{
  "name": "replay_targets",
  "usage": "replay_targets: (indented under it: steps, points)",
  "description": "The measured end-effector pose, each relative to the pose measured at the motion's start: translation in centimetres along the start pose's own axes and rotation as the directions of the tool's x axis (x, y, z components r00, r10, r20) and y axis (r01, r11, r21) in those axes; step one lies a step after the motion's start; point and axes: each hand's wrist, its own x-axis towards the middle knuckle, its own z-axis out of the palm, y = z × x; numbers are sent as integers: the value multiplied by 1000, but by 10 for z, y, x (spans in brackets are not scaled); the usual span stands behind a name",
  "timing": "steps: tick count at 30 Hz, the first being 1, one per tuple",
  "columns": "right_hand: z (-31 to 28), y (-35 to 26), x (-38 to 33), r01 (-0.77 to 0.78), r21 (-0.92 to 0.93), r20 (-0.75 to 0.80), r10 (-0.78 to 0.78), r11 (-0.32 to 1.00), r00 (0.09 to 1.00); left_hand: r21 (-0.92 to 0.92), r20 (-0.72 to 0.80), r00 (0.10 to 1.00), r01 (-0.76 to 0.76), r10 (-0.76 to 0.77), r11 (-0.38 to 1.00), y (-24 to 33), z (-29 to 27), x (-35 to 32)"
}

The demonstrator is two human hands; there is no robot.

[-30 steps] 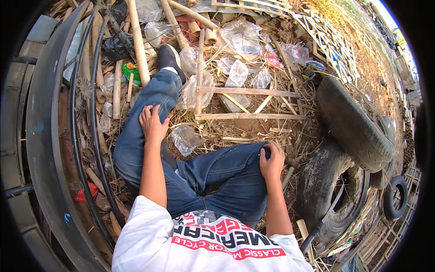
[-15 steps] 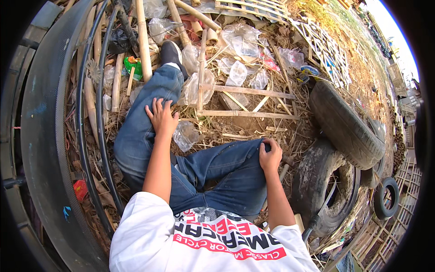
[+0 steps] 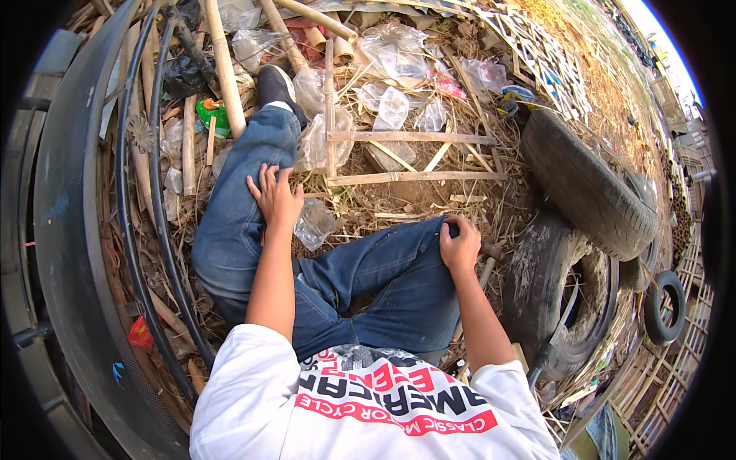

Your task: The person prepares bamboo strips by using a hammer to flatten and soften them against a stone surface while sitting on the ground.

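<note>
My left hand (image 3: 277, 198) lies on the shin of my bent left leg in blue jeans (image 3: 249, 207), fingers spread and holding nothing. On my other knee rests my right hand (image 3: 460, 244), its fingers loosely draped over the denim, with no object visible in it. In front of my legs a partly built frame of split bamboo strips (image 3: 414, 138) lies on the littered ground. Beside my right forearm, a long-bladed knife (image 3: 566, 316) with a dark handle leans against a worn, dirt-caked tire (image 3: 529, 287).
A second tire (image 3: 586, 184) leans over the first, and a smaller one (image 3: 665, 308) lies farther right. Black metal tubes (image 3: 157, 184) and a long dark padded seat (image 3: 73, 230) run along my left. Bamboo poles (image 3: 223, 69), plastic bags (image 3: 395, 54) and a bamboo lattice (image 3: 537, 57) lie ahead.
The view has shifted slightly, so the bamboo frame appears a little farther left and the tires farther right. Both hands stay on my legs.
</note>
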Motion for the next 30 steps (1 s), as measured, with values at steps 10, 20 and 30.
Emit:
replay_targets:
  steps: [10, 20, 30]
  points:
    - [-9, -20, 1, -47, -14, 25, 47, 999, 999, -420, 76, 997, 2, 33, 907, 7, 30, -12]
    - [-8, -14, -1, -47, -29, 12, 47, 998, 999, -769, 256, 964, 159, 71, 620, 30, 42, -24]
    - [-11, -18, 5, -39, -32, 0, 39, 999, 999, -870, 460, 878, 416, 133, 265, 56, 51, -20]
